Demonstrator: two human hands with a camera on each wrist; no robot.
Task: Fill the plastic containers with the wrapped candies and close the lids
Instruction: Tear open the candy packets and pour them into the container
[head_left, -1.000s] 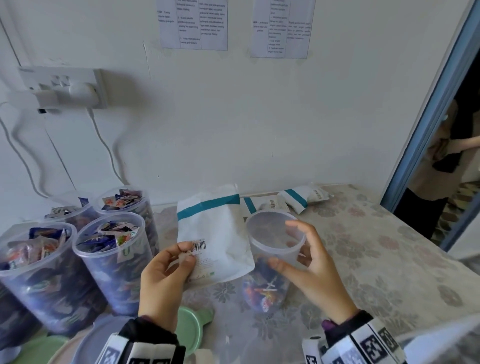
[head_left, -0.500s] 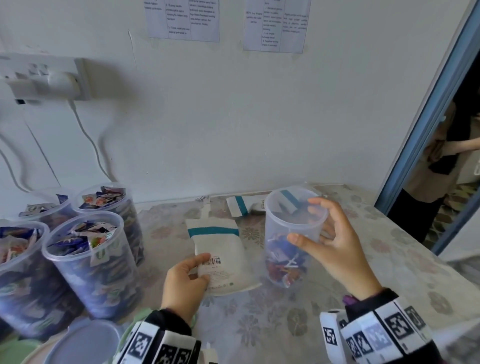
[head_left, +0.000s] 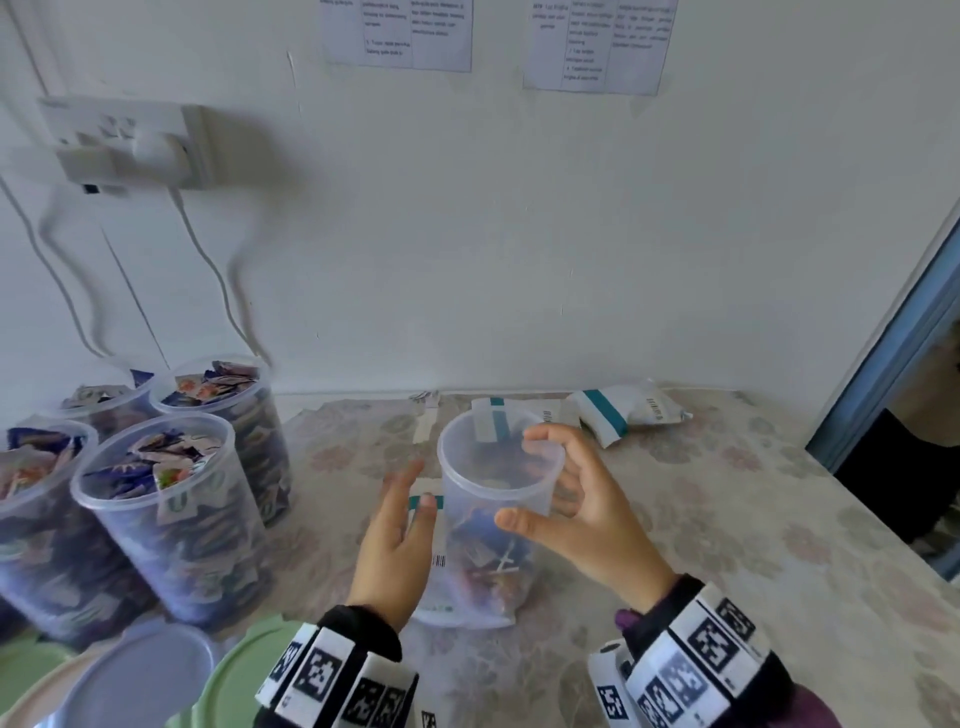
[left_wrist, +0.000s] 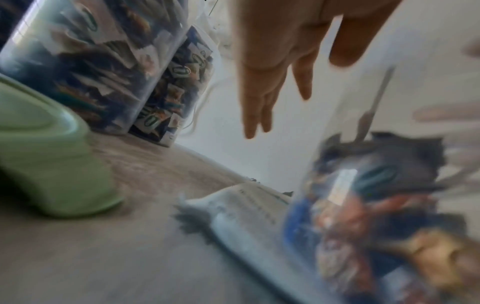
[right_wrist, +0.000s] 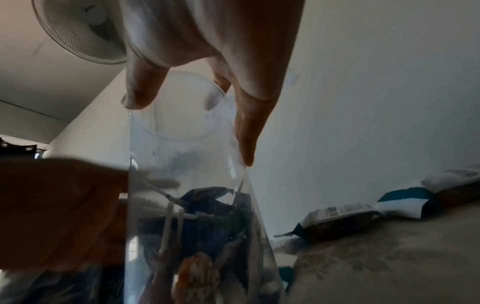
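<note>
The right hand (head_left: 582, 514) holds a clear plastic container (head_left: 498, 499) near its rim, thumb on the near side of the wall and fingers curled round the far side; the right wrist view shows the thumb and a finger pressed against the transparent wall just below the open mouth. The container stands upright with no lid, only its lower part filled with wrapped candies (head_left: 493, 561) in dark blue and orange wrappers; whether its base touches the table cannot be told. The left hand (head_left: 397, 540) is just left of the container with fingers straight and spread, gripping nothing; the left wrist view shows the same loose, extended fingers (left_wrist: 259, 107) in the air beside the container's wall. Under and behind the container lies a white pouch with a teal stripe (head_left: 431, 582), flat on the floral-patterned table (head_left: 753, 519), its barcode showing between the left hand and the container. At the left of the table stand four clear containers (head_left: 166, 519) filled to the top with wrapped candies, all without lids. Near the front edge lie loose lids, one pale blue-grey (head_left: 140, 675) and one light green (head_left: 244, 670). Two more white pouches with teal bands (head_left: 623, 415) lie at the back of the table against the wall. Printed sheets (head_left: 400, 31) hang on the wall above, and a socket with plugged cables (head_left: 124, 145) is at the upper left.
</note>
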